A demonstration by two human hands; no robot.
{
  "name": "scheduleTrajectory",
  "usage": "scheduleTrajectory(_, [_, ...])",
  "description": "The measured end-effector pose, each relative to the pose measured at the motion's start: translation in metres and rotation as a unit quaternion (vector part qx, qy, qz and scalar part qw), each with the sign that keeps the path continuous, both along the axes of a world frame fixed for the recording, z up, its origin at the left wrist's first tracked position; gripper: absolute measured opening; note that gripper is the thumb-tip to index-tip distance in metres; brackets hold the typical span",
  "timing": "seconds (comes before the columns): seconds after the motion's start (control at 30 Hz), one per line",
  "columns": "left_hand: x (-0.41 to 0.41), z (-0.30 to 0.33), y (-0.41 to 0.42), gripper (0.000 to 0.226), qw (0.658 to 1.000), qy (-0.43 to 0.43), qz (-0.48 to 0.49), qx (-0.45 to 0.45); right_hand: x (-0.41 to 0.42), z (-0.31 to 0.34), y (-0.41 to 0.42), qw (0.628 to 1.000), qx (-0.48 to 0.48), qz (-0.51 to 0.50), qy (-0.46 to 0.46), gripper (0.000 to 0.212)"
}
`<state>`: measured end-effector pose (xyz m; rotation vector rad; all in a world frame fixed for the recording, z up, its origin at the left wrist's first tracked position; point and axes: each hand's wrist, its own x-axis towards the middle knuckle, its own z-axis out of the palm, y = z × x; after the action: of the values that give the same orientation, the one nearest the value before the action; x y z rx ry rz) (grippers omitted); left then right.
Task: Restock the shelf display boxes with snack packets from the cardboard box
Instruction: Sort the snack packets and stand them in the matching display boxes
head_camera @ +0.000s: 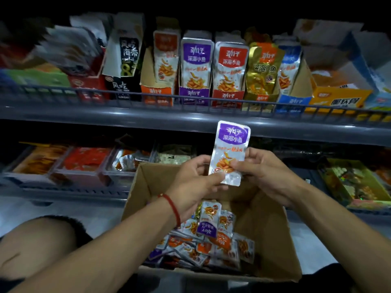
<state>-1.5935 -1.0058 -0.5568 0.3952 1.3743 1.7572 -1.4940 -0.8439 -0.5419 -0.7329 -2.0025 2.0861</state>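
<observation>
A: Dim shop aisle, two grey wire-fronted shelves (127,96), cardboard box (273,240) sat near us below them, approx half full of loose packets (207,242).

B: Hands?

A: Both on one purple-topped packet (229,152), held upright over the box, just under the top shelf's front edge. Left hand (195,183) pinches its bottom left corner, thumb and fingertips closed on it. Right hand (264,173) pinches the right edge, fingers curled round.

B: Where's it headed?

A: Prob the purple display box (193,95) on the top shelf, left of the red display box (227,98). Same purple label on the packets stood in it.

B: Risks?

A: Red box sits touching it, w/ near-identical packets bar the colour, so it could go in the wrong slot. Purple box looks full-ish too; forcing it in could crumple the foil or tip the front packet over the rail.

B: Any text?

A: Packet reads 深海小鱼 under a logo, approx 劲仔. Black box far left: 风吃海带.
</observation>
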Motion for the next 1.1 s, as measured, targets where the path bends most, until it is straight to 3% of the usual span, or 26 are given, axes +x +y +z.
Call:
scheduleTrajectory(0.1, [-0.005, 0.006, -0.005, 0.025, 1.0, 0.002, 0.011, -0.027, -0.002, 0.004, -0.006, 1.0, 0.016, 0.003, 0.007, 0.055])
scheduleTrajectory(0.27, [-0.019, 0.023, -0.017, 0.019, 0.998, -0.004, -0.018, -0.052, -0.005, 0.024, -0.003, 0.993, 0.05, -0.067, 0.08, 0.043])
scheduleTrajectory(0.4, [-0.031, 0.033, -0.021, 0.024, 0.995, -0.102, 0.005, -0.004, -0.014, 0.038, 0.001, 0.992, 0.084, -0.076, 0.061, 0.035])
scheduleTrajectory(0.53, [-0.042, 0.041, -0.022, 0.023, 0.986, -0.147, 0.05, 0.056, -0.032, 0.06, 0.003, 0.99, 0.117, -0.077, 0.027, 0.013])
scheduleTrajectory(0.67, [-0.052, 0.057, -0.023, 0.023, 0.968, -0.193, 0.083, 0.137, -0.061, 0.097, 0.007, 0.98, 0.171, -0.084, 0.061, 0.009])
scheduleTrajectory(0.9, [-0.076, 0.067, -0.039, 0.028, 0.965, -0.177, 0.123, 0.148, -0.115, 0.17, 0.027, 0.901, 0.373, -0.114, 0.191, 0.006])
scheduleTrajectory(1.1, [-0.079, 0.072, -0.044, 0.03, 0.964, -0.188, 0.105, 0.155, -0.147, 0.167, 0.033, 0.849, 0.507, -0.066, 0.131, 0.018])
